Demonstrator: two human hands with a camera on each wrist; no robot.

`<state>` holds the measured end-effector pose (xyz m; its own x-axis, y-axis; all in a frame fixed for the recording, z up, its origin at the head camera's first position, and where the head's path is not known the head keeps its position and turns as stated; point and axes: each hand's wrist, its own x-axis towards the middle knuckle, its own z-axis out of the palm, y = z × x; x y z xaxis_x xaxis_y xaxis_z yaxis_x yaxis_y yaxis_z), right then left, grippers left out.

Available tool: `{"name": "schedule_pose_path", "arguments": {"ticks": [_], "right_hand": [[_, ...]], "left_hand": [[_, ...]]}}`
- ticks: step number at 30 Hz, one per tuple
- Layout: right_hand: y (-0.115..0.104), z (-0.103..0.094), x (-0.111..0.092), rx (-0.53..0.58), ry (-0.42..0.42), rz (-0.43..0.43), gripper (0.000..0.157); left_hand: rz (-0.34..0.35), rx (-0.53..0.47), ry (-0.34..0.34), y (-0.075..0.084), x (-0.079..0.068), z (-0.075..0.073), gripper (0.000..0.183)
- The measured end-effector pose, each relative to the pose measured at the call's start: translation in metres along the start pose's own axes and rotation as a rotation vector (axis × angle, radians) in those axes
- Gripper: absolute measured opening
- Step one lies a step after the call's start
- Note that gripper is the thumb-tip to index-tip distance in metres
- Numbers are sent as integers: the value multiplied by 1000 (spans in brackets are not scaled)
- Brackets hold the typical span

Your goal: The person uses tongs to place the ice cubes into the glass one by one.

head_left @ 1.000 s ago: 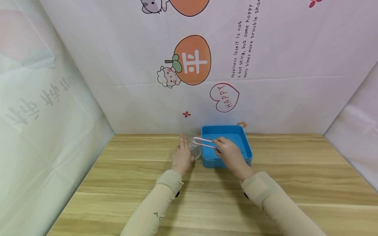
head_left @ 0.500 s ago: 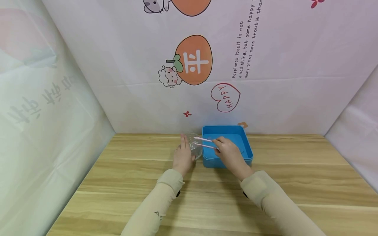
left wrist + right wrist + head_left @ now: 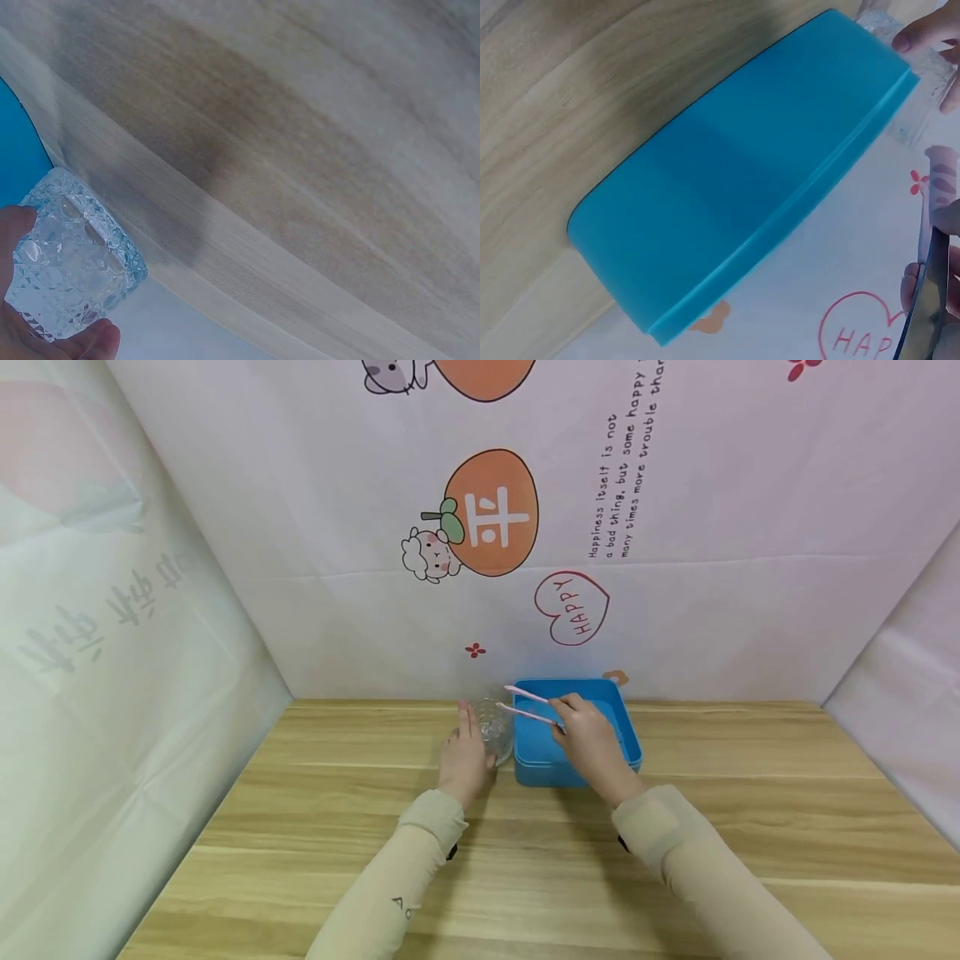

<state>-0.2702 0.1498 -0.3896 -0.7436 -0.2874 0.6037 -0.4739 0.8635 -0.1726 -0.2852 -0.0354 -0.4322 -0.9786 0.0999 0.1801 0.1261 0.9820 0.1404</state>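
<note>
A clear, patterned glass [image 3: 497, 737] stands on the table against the left side of a blue box [image 3: 576, 772]. My left hand [image 3: 462, 760] holds the glass round its left side; in the left wrist view, its thumb and fingers curl about the glass wall [image 3: 71, 259]. Something clear seems to lie inside the glass, too small to make out. My right hand [image 3: 591, 739] grips pink-tipped tongs [image 3: 531, 717] over the blue box. Their two arms stand apart with nothing visible between the tips, which point left above the glass. In the right wrist view, the tongs' handle [image 3: 928, 300] looks metallic.
The blue box is open at the top, with a few small indistinct marks or things on its floor. Behind it rises a white printed cloth [image 3: 360, 618] touching the wooden table's [image 3: 525, 885] back edge. Pale cloth also hangs at both sides.
The tongs' tips were together inside the glass, then spread apart. My right hand has since raised them up and slightly right. My left hand stays on the glass.
</note>
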Motion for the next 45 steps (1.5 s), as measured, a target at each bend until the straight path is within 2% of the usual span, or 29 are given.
{"name": "schedule_pose_path", "arguments": {"ticks": [7, 14, 19, 28, 38, 45], "right_hand": [[13, 8, 6, -14, 10, 107, 33], [22, 13, 7, -14, -92, 234, 32], [27, 19, 5, -11, -162, 291, 31], [30, 30, 3, -38, -280, 352, 31], [27, 41, 5, -28, -295, 373, 29], [26, 47, 7, -25, -343, 411, 31]], "left_hand": [[-5, -14, -5, 0, 1, 0, 90], [-4, -24, -2, -1, 3, 2, 89], [-8, -37, -4, -2, 3, 3, 89], [-5, -24, 3, -3, 3, 4, 90], [-10, -30, -2, -4, 5, 5, 90], [-11, -54, -13, -5, 7, 8, 91]]}}
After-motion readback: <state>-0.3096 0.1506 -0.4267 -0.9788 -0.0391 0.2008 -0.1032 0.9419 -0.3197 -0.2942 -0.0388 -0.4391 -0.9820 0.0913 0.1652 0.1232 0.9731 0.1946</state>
